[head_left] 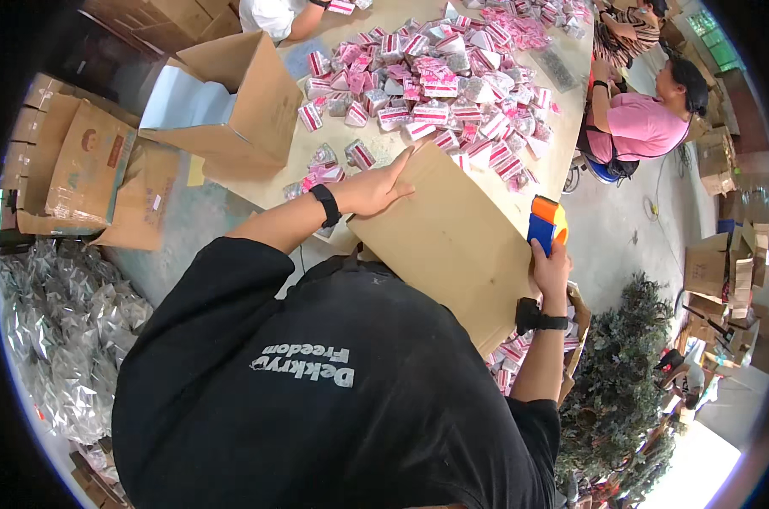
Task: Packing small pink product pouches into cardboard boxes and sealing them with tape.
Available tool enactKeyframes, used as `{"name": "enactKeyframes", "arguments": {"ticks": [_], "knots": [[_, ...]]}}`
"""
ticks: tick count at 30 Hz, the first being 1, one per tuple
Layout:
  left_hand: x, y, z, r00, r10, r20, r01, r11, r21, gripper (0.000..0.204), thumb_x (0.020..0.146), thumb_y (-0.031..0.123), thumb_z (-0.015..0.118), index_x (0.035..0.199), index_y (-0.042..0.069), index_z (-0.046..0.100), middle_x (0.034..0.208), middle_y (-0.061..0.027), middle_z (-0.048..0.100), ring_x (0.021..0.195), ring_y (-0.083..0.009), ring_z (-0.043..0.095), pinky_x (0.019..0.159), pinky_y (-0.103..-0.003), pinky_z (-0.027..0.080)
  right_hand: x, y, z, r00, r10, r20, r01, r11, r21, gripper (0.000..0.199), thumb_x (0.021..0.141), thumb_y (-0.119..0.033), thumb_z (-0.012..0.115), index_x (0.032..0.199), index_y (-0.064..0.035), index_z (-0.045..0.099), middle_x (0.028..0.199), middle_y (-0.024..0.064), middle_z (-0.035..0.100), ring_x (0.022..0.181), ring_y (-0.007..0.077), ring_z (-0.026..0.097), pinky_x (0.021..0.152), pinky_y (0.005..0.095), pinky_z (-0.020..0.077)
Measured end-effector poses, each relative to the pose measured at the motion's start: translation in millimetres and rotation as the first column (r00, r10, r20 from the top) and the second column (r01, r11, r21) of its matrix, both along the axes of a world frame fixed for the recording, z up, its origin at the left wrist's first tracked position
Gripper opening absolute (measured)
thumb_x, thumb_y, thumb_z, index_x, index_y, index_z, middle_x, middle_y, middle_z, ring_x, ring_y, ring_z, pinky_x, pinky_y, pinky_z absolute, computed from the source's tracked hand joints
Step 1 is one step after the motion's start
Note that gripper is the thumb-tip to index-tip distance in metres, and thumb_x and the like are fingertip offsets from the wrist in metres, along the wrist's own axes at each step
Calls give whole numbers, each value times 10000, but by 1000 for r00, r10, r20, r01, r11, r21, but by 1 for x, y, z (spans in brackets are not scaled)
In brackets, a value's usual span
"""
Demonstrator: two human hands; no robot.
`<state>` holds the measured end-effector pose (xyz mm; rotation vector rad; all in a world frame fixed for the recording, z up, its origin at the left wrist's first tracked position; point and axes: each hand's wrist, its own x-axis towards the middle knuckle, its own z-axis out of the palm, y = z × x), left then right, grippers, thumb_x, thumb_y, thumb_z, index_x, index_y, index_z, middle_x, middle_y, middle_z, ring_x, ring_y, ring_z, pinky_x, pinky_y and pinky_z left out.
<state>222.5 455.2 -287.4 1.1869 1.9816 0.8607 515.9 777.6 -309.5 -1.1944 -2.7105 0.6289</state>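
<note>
A tan cardboard box [452,242], one broad flat face showing, is tilted between my torso and the table. My left hand [378,188] grips its upper left edge, with the thumb over the face and some fingers hidden. At the box's right edge, my right hand [553,270] is closed around an orange and blue tape dispenser [544,222] carrying a yellow roll. Small packets [431,113] with white and pink-red labels are heaped on the table [317,259] just beyond the box.
To the left, an open carton [261,114] stands on the table edge. More packets [507,352] lie in an open carton by my right forearm. Silvery plastic wrapping [62,331] is piled at left, leafy greenery [613,373] at right. Other people sit around the table, one in pink [643,127].
</note>
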Motion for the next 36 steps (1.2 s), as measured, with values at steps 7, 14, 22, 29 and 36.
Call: {"name": "enactKeyframes", "arguments": {"ticks": [7, 14, 22, 29, 36], "knots": [[-7, -10, -25, 1000, 12, -19, -11, 1000, 26, 741, 1081, 384, 395, 1607, 41, 0, 1260, -351, 603, 1141, -475, 609, 988, -485, 466, -34, -66, 124, 881, 198, -429, -376, 844, -383, 383, 882, -248, 670, 1103, 63, 637, 999, 163, 696, 933, 299, 639, 912, 400, 472], [-5, -10, -48, 997, 63, -47, -56, 989, 137, 710, 1078, 409, 403, 1624, 92, 78, 1287, -316, 610, 1166, -450, 614, 1000, -454, 465, -56, -93, 83, 855, 82, -511, -498, 405, -767, 467, 784, -267, 653, 1094, 82, 663, 769, 50, 664, 654, 119, 607, 611, 250, 481], [19, -3, 14, 981, 164, -105, -178, 974, -139, 610, 1056, 290, 488, 1596, 111, 267, 1258, -263, 633, 1160, -428, 595, 1003, -455, 461, -48, -90, 44, 841, 237, -486, -539, 444, -716, 446, 810, -384, 797, 960, 28, 719, 768, 19, 683, 665, 89, 598, 611, 265, 481], [63, 15, 33, 603, 233, 763, -387, 922, 24, 336, 980, 261, 686, 1141, -34, 705, 990, -108, 739, 837, -181, 676, 763, -360, 537, -65, -109, 74, 888, 324, -327, -459, 583, -670, 425, 811, -374, 831, 994, 1, 756, 735, 60, 712, 642, 104, 627, 615, 291, 508], [30, -4, 20, 720, 395, 571, -477, 879, -6, 234, 972, 184, 665, 1006, -18, 779, 823, -60, 745, 646, -94, 624, 613, -244, 498, -93, -132, 116, 906, 419, 52, -310, 742, -594, 486, 839, -470, 803, 827, 12, 751, 608, 78, 654, 561, 140, 630, 567, 338, 508]]}}
